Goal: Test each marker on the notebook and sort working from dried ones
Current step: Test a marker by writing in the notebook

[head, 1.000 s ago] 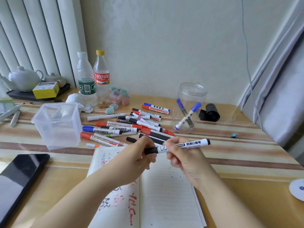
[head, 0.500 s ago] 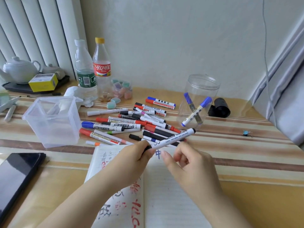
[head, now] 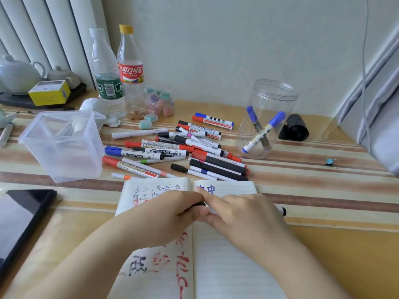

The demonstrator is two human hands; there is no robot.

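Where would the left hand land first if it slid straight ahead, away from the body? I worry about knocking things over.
Probably the loose marker pile just beyond the notebook; left hand points there, though depth is unclear.

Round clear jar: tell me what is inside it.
Inside the round clear jar two blue-capped markers lean crossed, caps up. Nothing else shows through its wall.
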